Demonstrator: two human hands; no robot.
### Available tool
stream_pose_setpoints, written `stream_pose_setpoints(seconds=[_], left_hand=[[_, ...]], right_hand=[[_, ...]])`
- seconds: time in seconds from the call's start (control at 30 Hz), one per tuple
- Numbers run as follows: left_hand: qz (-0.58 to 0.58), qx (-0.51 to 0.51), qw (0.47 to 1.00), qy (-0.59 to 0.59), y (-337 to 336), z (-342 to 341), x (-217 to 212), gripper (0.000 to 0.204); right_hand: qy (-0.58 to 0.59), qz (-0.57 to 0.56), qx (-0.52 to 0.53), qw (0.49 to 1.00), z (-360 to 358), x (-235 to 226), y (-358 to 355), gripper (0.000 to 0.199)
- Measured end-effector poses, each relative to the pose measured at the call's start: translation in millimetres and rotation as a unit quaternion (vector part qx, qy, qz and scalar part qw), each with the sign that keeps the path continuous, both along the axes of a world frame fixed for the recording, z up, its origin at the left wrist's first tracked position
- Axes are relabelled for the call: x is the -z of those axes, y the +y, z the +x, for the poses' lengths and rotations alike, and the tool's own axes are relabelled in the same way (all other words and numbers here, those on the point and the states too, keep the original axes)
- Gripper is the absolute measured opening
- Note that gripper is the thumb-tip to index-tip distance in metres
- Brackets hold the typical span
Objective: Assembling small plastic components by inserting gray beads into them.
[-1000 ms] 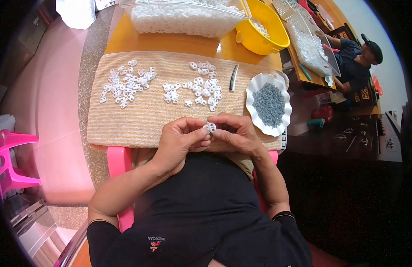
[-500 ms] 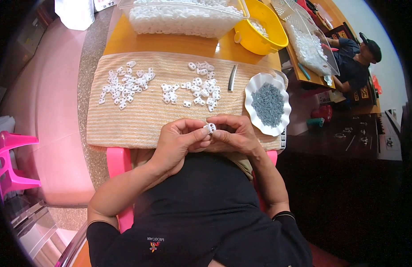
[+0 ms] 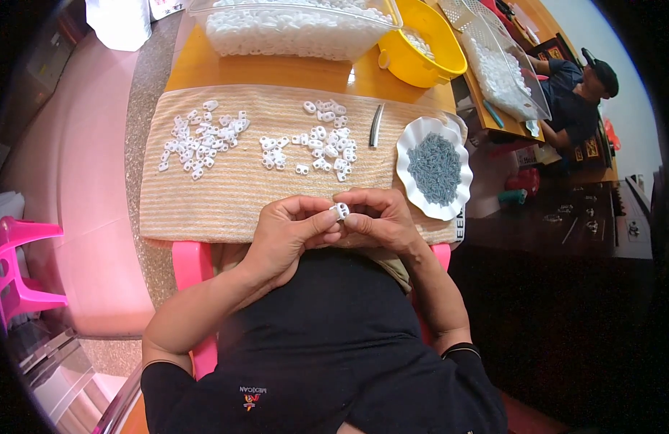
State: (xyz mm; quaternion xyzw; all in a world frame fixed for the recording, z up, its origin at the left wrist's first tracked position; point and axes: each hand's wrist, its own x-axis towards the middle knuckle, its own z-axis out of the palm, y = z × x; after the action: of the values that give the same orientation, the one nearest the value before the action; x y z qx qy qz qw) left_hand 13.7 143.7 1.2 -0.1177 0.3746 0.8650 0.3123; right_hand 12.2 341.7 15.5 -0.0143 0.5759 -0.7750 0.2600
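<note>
1. White piece sits between your left hand and right hand, both pinching it.
2. Loosened pinch may drop it toward your black shirt, at 6 o'clock.
3. Moving right hand carelessly could knock the bowl, at 2 o'clock.

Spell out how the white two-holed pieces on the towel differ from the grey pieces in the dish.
The white two-holed pieces are chunky; the grey pieces are slender.
The white two-holed pieces lie in loose clusters on the striped towel; the grey pieces are heaped in the white scalloped dish.
Both are small and numerous.
</note>
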Motion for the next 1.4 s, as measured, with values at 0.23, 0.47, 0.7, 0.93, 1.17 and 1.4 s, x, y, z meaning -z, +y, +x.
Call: stream_pose_setpoints(seconds=[0.23, 0.47, 0.7, 0.93, 1.17, 1.4], left_hand=[[0.006, 0.007, 1.000, 0.002, -1.5, -0.2, 2.1, 0.015], [0.016, 0.008, 1.000, 0.001, -2.3, 0.0, 3.6, 0.015], [0.037, 0.018, 0.999, -0.003, -4.6, -1.6, 1.1, 0.017], [0.060, 0.042, 0.997, -0.007, -4.3, -2.3, 0.9, 0.013], [0.078, 0.048, 0.996, 0.010, -2.9, -1.4, 6.1, 0.011], [0.071, 0.034, 0.996, 0.039, 0.4, -0.4, 2.3, 0.011]], right_hand=[[-0.022, -0.031, -0.001, 0.999, 0.5, 2.0, -1.1, 0.033], [-0.028, -0.042, 0.004, 0.999, 1.5, 6.0, -0.7, 0.034], [-0.002, -0.028, 0.004, 1.000, 3.6, 8.8, -1.3, 0.033], [0.036, -0.025, -0.011, 0.999, 3.2, 13.0, -1.1, 0.030], [0.107, 0.009, -0.026, 0.994, 1.7, 15.3, -2.6, 0.027], [0.118, 0.000, -0.020, 0.993, 2.3, 8.7, -6.7, 0.025]])
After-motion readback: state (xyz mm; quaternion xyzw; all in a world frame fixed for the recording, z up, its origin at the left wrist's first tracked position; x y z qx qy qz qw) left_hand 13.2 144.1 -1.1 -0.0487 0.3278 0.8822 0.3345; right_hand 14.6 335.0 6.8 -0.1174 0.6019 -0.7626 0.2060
